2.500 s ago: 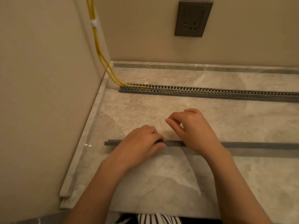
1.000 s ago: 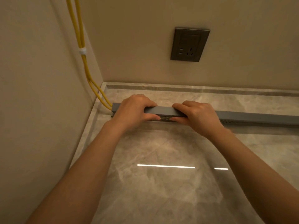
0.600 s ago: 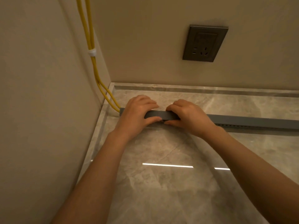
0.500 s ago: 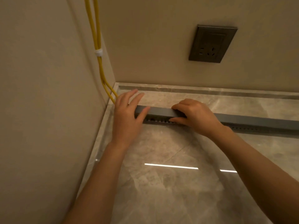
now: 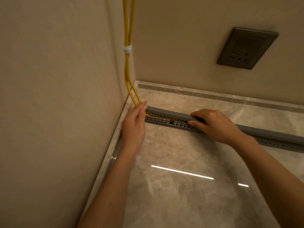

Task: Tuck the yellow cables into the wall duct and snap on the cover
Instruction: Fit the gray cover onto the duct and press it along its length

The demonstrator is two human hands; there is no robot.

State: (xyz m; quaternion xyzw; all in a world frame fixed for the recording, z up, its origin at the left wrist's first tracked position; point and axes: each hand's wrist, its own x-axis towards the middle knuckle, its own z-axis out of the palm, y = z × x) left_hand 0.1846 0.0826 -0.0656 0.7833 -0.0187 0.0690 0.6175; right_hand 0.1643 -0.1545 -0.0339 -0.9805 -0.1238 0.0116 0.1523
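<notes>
L hand [image 5: 134, 127] left the long grey plastic cover [image 5: 167, 113], now at the corner, fingers [image 5: 142, 104] on the yellow cables [image 5: 127, 71]. Cover's left end lifted, slotted grey duct [image 5: 162, 121] + cables exposed again.

floor [image 5: 164, 203]: glossy polished stone | cover [image 5: 171, 114]: matt plastic | wall [image 5: 49, 79]: matt

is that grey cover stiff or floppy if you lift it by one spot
Probably stiff with slight give: the cover runs straight past the right hand, its free end raised above the duct without drooping. Likely light, since a few fingers hold it up.
</notes>
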